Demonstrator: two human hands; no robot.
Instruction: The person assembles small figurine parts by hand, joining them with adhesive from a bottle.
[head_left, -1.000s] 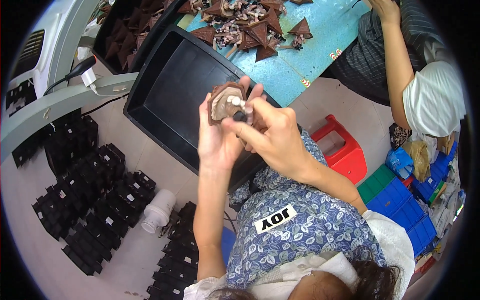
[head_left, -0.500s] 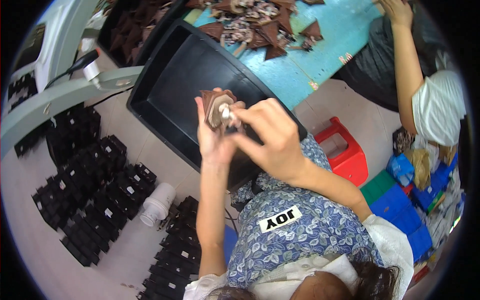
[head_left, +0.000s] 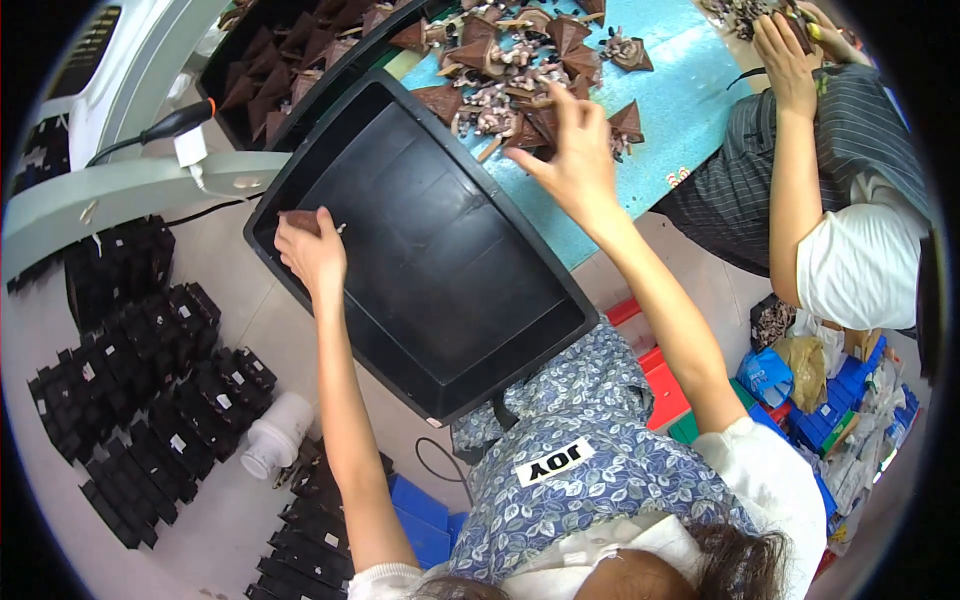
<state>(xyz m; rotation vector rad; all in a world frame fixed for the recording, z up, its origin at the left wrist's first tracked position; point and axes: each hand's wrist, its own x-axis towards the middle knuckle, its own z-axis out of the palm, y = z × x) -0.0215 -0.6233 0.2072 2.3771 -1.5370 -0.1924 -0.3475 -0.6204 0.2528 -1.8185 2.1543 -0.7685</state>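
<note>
My left hand (head_left: 315, 252) is at the left end of a deep black tray (head_left: 400, 215). Its fingers are wrapped round a brown pointed piece (head_left: 301, 221), mostly hidden by the hand, low inside the tray's wall. My right hand (head_left: 578, 160) reaches over a turquoise tabletop (head_left: 665, 75), thumb and fingers spread, with nothing visibly held. Beneath and beside its fingertips lies a heap of brown pointed pieces with small pale pinkish figures (head_left: 495, 112). One more brown piece (head_left: 626, 122) lies just right of that hand.
A second black tray full of brown pieces (head_left: 275, 75) stands at the far left. On the right, a co-worker's hand (head_left: 787, 62) handles a similar piece. Stacked black holders (head_left: 130, 370) and a white bucket (head_left: 277, 432) stand on the floor. A grey curved frame (head_left: 130, 190) crosses the left.
My hands have parted: the left carried the brown piece into the left end of the tray, and the right let go and moved up over the heap with fingers spread.
</note>
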